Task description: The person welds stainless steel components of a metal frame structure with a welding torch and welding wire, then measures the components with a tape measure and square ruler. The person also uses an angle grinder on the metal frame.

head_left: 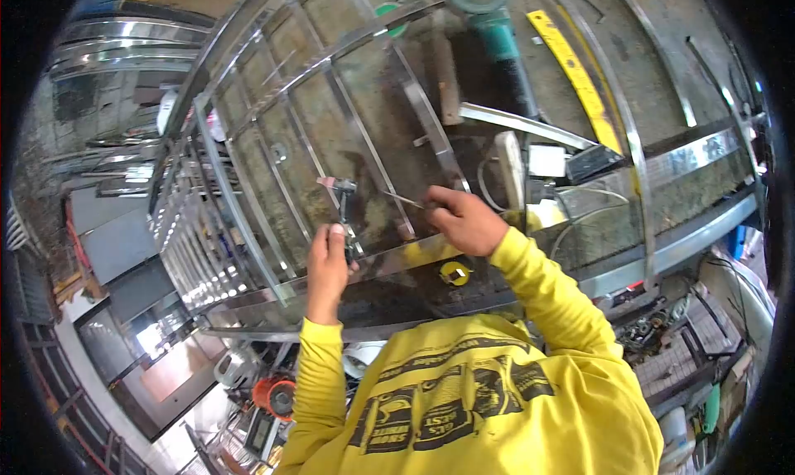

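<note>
My left hand [327,264] is closed around the dark handle of a welding torch [348,206], whose tip points at a joint in a stainless steel bar frame [248,168]. My right hand [464,218] pinches a thin metal rod [403,198] that reaches left toward the torch tip. Both hands rest over the frame's near rail [389,255], about a hand's width apart. Yellow sleeves cover both arms.
A teal angle grinder [497,28] and a yellow ruler [580,77] lie on the workbench beyond the frame. A white power strip [509,168] and a black box [592,162] sit right of my right hand. A yellow tape measure [454,273] lies under the rail. Stacked steel bars [124,48] lie at left.
</note>
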### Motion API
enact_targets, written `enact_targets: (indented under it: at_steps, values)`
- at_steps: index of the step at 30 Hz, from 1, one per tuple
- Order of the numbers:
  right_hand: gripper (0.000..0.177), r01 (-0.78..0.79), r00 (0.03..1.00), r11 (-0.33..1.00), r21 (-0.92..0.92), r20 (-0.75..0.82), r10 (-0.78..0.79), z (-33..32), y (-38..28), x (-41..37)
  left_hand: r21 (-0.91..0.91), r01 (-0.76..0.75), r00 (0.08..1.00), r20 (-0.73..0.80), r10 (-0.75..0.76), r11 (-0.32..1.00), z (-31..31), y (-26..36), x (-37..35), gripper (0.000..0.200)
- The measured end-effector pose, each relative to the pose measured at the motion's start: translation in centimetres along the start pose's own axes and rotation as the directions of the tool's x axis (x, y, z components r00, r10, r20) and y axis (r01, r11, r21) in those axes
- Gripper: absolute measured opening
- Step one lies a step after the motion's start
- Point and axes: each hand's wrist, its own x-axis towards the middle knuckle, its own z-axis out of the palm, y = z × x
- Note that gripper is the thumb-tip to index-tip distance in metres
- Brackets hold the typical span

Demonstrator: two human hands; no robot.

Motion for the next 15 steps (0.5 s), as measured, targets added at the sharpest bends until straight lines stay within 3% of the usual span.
enact_targets:
  at_steps: [2,4,7,8,9,11,12,13,15]
  values:
    - [0.030,0.044,0.997,0.996,0.082,-0.064,-0.038,0.2,-0.5,0.3,0.134,-0.084,0.996,0.001,0.084,0.987,1.4,-1.4,2.4,0.037]
    - [0.026,0.065,0.989,0.995,0.078,-0.136,-0.054,0.3,-0.9,0.6,0.373,-0.297,0.943,-0.032,0.332,0.879,2.2,-4.9,5.5,0.043]
    - [0.024,0.186,0.922,0.982,-0.036,-0.338,-0.187,0.6,-1.8,1.4,0.367,-0.166,0.974,-0.082,0.210,0.915,2.5,-5.3,7.2,0.041]
    - [0.025,0.204,0.899,0.971,-0.128,-0.368,-0.237,1.4,-0.5,2.7,0.374,-0.328,0.905,-0.138,0.402,0.868,2.4,-7.4,8.7,0.036]
    - [0.020,0.308,0.823,0.929,-0.206,-0.432,-0.369,1.2,-1.9,3.0,0.527,-0.311,0.834,-0.248,0.493,0.791,2.6,-6.6,8.3,0.032]
    - [0.018,0.422,0.735,0.878,-0.227,-0.481,-0.478,0.9,-4.2,3.9,0.418,-0.393,0.797,-0.289,0.530,0.819,2.7,-4.6,8.0,0.032]
    - [0.019,0.469,0.721,0.877,-0.105,-0.527,-0.449,0.5,-5.9,3.9,0.354,-0.433,0.818,-0.231,0.526,0.829,3.2,-2.2,7.6,0.032]
    - [0.015,0.539,0.640,0.840,-0.065,-0.616,-0.459,0.1,-7.5,4.0,0.291,-0.460,0.835,-0.182,0.520,0.839,3.7,-0.1,7.5,0.033]
    - [0.017,0.635,0.554,0.767,0.092,-0.747,-0.368,-1.9,-10.3,3.1,-0.065,-0.555,0.827,-0.150,0.542,0.829,6.8,4.0,9.1,0.034]
